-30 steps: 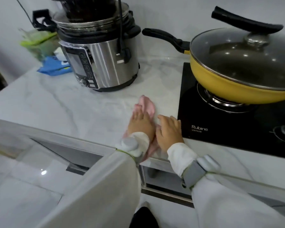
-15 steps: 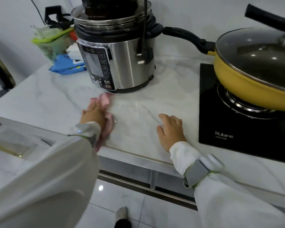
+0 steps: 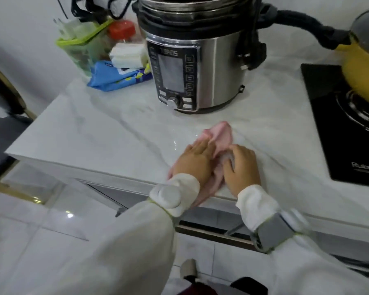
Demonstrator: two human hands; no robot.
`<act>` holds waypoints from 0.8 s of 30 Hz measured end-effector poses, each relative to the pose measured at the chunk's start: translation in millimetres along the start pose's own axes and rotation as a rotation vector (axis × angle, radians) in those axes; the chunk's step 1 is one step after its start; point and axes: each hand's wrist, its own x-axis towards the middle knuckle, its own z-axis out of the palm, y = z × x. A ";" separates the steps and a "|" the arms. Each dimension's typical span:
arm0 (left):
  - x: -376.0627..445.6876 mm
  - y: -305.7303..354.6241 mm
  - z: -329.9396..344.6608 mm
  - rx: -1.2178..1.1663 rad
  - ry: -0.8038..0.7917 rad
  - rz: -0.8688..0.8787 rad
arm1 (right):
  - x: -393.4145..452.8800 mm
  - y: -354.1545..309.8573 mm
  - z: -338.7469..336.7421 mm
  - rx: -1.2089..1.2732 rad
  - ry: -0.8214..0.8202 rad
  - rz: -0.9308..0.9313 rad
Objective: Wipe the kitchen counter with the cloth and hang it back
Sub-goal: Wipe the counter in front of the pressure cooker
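Observation:
A crumpled pink cloth [image 3: 221,133] lies on the white marble counter [image 3: 98,133], close to its front edge and in front of the pressure cooker. My left hand [image 3: 193,163] presses down on the cloth's left part, palm flat. My right hand [image 3: 241,168] sits right beside it, fingers curled into the cloth's right part. One corner of the cloth sticks out beyond my fingers toward the cooker, and another part hangs over the counter edge under my left wrist.
A steel pressure cooker [image 3: 200,67] stands just behind the cloth. A black hob [image 3: 339,128] with a yellow pan [image 3: 362,71] is to the right. A blue packet [image 3: 119,78] and a green container [image 3: 83,50] sit at the back left.
My left hand swept the cloth left along the counter, then back right. My right hand has gone from resting flat on the counter to gripping the cloth beside the left hand.

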 end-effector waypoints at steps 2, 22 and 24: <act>-3.7 -55.4 -8.1 0.006 0.020 -0.134 | -7.4 -4.1 11.9 -0.100 -0.010 -0.080; 25.7 -46.7 -8.2 -0.006 0.085 0.010 | -0.4 1.8 20.5 -0.331 -0.120 -0.059; 26.8 -71.3 -15.8 -0.012 0.159 0.041 | 3.5 -0.3 20.5 -0.337 -0.129 -0.043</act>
